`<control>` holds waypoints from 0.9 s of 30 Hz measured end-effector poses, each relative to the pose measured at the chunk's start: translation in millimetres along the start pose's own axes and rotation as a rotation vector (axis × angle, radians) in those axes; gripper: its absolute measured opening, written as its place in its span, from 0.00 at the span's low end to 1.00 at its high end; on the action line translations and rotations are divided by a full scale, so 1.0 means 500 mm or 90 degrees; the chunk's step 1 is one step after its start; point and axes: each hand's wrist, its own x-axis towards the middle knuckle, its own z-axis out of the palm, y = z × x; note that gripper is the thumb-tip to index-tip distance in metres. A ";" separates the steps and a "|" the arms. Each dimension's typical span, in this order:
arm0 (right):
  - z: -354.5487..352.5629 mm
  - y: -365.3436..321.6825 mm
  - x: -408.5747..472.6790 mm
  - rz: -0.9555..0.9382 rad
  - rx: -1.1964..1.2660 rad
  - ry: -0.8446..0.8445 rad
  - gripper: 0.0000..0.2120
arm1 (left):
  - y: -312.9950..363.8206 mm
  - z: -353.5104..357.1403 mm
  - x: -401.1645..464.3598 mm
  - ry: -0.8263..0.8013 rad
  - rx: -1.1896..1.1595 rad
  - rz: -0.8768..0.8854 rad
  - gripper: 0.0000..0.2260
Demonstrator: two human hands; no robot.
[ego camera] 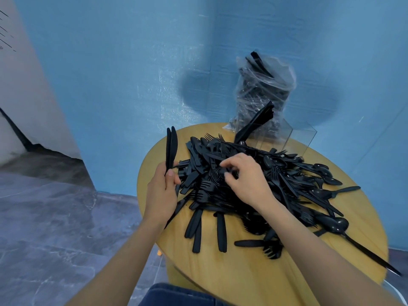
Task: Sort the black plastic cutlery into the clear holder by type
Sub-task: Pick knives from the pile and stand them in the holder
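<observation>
A big heap of black plastic cutlery (276, 180), forks, spoons and knives mixed, covers the round wooden table (220, 272). My left hand (162, 193) grips two black knives (170, 149) upright at the table's left edge, blades pointing up. My right hand (245, 180) is over the middle of the heap, its fingers curled and pinching a piece of cutlery there; which type is hidden. The clear holder (289, 138) stands at the table's far side, with several black knives (254, 124) leaning out of its left compartment.
A clear plastic bag (265, 85) holding more black cutlery stands behind the holder against the blue wall. One long utensil (371, 255) sticks out over the table's right edge. Grey tiled floor lies to the left. My blue jeans show at the bottom.
</observation>
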 end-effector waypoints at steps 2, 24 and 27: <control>0.010 -0.022 0.006 -0.070 -0.001 -0.103 0.19 | 0.000 -0.001 0.000 0.001 0.003 0.005 0.12; -0.065 -0.029 0.010 0.100 0.424 0.215 0.06 | 0.017 -0.004 -0.002 -0.046 -0.011 0.020 0.12; -0.101 -0.015 0.010 0.111 0.431 0.269 0.05 | 0.051 -0.001 0.006 -0.055 -0.024 0.035 0.11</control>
